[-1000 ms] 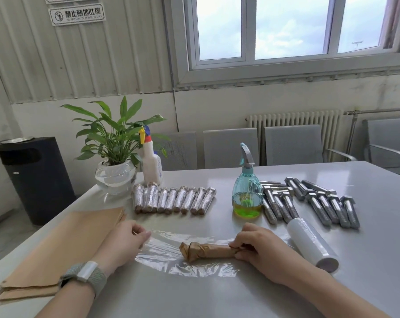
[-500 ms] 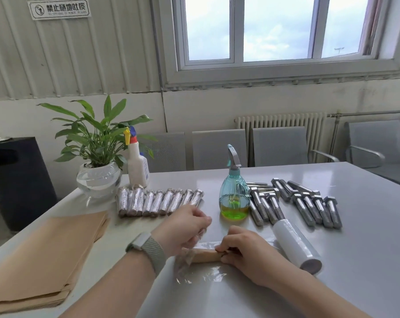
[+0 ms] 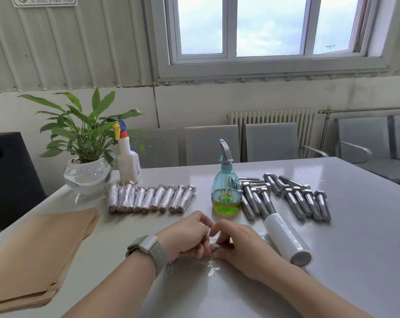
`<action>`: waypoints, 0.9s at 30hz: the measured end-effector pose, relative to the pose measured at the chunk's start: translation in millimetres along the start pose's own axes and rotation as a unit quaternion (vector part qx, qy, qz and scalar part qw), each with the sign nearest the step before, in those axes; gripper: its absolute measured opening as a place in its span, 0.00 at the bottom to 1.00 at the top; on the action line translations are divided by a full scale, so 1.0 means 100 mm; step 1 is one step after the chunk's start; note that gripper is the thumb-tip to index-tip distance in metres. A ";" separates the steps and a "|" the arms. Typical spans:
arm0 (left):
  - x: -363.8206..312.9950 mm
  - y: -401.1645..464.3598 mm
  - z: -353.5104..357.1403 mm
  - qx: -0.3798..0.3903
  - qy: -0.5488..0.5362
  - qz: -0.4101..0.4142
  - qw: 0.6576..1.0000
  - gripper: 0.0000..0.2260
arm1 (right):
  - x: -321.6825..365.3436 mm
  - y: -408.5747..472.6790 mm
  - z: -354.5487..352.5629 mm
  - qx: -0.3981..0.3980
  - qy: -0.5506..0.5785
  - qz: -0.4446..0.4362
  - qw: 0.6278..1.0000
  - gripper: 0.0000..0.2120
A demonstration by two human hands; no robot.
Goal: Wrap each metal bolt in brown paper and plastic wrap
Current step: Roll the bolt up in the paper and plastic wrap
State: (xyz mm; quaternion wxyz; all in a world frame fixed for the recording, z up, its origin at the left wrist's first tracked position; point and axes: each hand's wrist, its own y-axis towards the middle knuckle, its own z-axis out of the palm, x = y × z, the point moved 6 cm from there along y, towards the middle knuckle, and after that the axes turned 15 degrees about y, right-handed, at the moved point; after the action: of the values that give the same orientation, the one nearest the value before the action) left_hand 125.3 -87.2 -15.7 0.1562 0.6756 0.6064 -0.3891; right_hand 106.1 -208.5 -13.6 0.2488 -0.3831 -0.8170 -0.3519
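Bolt hidden | left hand [image 3: 186, 237], right hand [image 3: 234, 243] fingers curled pinching plastic wrap [image 3: 211, 268]

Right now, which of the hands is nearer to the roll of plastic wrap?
The right hand. It lies just left of the roll of plastic wrap in the picture, close to it. The left hand is farther, on the other side of the right hand.

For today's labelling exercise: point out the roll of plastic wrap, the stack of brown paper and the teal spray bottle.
roll of plastic wrap [image 3: 286, 238], head view, middle of the white roll.
stack of brown paper [image 3: 38, 255], head view, top sheet.
teal spray bottle [image 3: 226, 193], head view, bottle body.
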 end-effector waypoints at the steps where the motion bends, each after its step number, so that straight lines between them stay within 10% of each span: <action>1: 0.01 0.00 0.00 0.002 0.004 0.001 1.000 0.11 | -0.02 0.00 0.00 0.000 0.002 0.006 1.000 0.15; 16: -0.02 0.12 0.08 0.045 0.215 0.028 0.975 0.09 | -0.03 -0.02 0.00 0.028 0.009 -0.025 0.999 0.06; 27: -0.06 0.08 0.10 0.044 0.120 0.025 0.992 0.09 | -0.10 -0.03 -0.05 -0.011 0.019 -0.009 1.000 0.14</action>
State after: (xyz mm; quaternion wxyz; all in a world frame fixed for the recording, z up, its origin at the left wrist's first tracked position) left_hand 130.2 -100.1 -19.7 0.0624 0.7387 0.5857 -0.3276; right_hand 110.2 -218.0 -18.7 0.2570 -0.3718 -0.8116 -0.3702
